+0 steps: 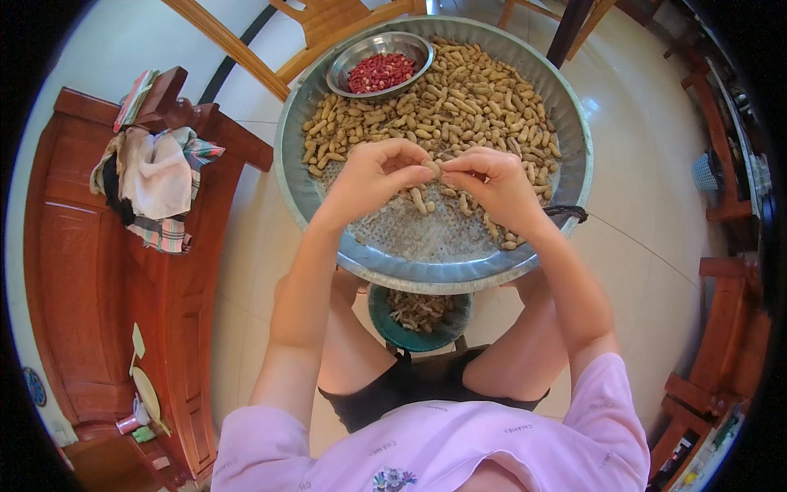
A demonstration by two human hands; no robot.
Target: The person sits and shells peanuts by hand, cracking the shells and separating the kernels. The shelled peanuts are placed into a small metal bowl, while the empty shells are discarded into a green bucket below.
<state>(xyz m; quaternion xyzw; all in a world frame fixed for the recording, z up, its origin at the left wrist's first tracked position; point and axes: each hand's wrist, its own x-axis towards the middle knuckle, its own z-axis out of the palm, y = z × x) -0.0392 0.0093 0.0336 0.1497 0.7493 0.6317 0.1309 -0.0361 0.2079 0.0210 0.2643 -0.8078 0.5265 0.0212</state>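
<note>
A wide round metal tray (430, 284) holds a heap of unshelled peanuts (486, 104), thickest at its far side. My left hand (381, 175) and my right hand (489, 181) meet above the tray's middle, fingertips pinched around one peanut (434, 167) from both sides. At the far left of the tray, a steel bowl (335, 74) contains red-skinned shelled peanuts (381, 74). A few unshelled peanuts lie under my hands on the speckled tray bottom. Between my legs, below the tray's near rim, a green basin (384, 335) holds empty peanut shells (421, 310).
Left stands a reddish wooden cabinet (74, 258) with draped cloths (157, 175). Beyond the tray is a wooden chair (329, 27). Wooden furniture (716, 320) lines the right side, near a light blue plastic basket (704, 172). A black tie (565, 213) hangs on the tray's right rim.
</note>
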